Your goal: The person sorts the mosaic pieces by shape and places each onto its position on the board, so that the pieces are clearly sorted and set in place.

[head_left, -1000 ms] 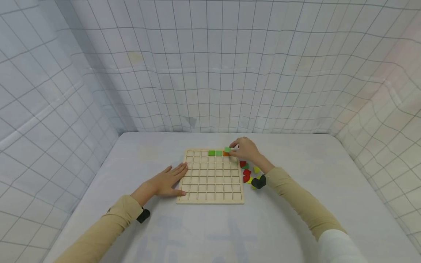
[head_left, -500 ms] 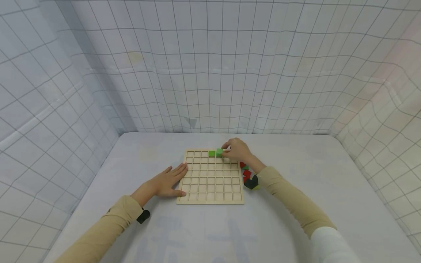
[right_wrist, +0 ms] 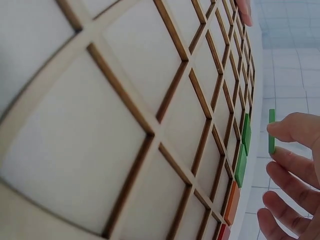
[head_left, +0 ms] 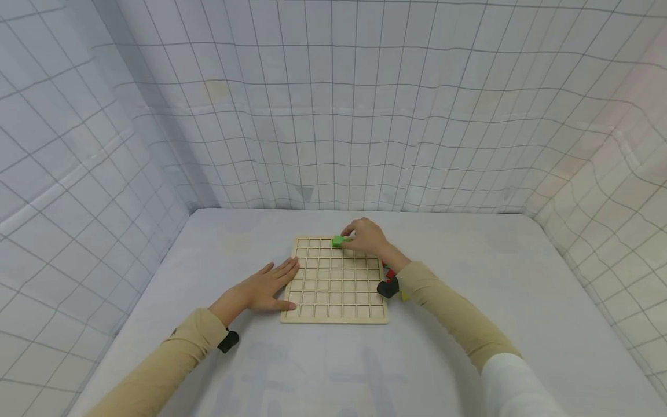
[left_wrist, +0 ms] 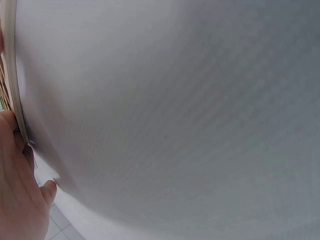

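A pale wooden grid board (head_left: pixel 323 321) lies on the white table. Along its left edge my left hand (head_left: pixel 267 288) rests with fingers spread; in the left wrist view that hand (left_wrist: pixel 20 192) is at the board's rim (left_wrist: pixel 11 60). Over the far row, my right hand (head_left: pixel 366 237) pinches a green square tile (head_left: pixel 337 241) between thumb and finger. The right wrist view shows this tile (right_wrist: pixel 271 131) edge-on, apart from the board. Set in the far row there are two green tiles, one light green (right_wrist: pixel 240 165) and one darker (right_wrist: pixel 246 135), an orange tile (right_wrist: pixel 231 204) and a red tile (right_wrist: pixel 224 232).
Loose red pieces (head_left: pixel 391 273) and yellow pieces (head_left: pixel 405 296) lie by the board's right side, partly hidden under the right wrist and its black camera (head_left: pixel 388 288). A white grid-patterned curtain (head_left: pixel 333 116) encloses the table (head_left: pixel 469 243) at the back and sides.
My right hand has moved left along the far row with the green tile, from above the orange tile to above the leftmost green one. The left hand stays in place.
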`<move>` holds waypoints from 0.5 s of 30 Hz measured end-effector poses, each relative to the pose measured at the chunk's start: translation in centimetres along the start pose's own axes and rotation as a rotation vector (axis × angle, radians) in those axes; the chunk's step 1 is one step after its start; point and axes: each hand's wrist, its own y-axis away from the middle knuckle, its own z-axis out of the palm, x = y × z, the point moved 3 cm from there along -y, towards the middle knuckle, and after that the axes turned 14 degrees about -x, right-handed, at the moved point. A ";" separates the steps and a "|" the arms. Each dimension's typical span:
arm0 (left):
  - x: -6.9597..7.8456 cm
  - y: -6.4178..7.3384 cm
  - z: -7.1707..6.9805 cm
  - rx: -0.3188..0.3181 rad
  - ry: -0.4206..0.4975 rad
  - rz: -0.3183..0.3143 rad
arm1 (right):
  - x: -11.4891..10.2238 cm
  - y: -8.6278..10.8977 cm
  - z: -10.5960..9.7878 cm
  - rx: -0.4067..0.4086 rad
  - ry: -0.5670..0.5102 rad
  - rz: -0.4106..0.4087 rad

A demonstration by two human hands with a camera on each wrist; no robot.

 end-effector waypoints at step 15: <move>-0.1 -0.2 0.1 -0.021 -0.005 -0.024 | -1.9 -1.5 0.9 -0.043 -0.009 0.008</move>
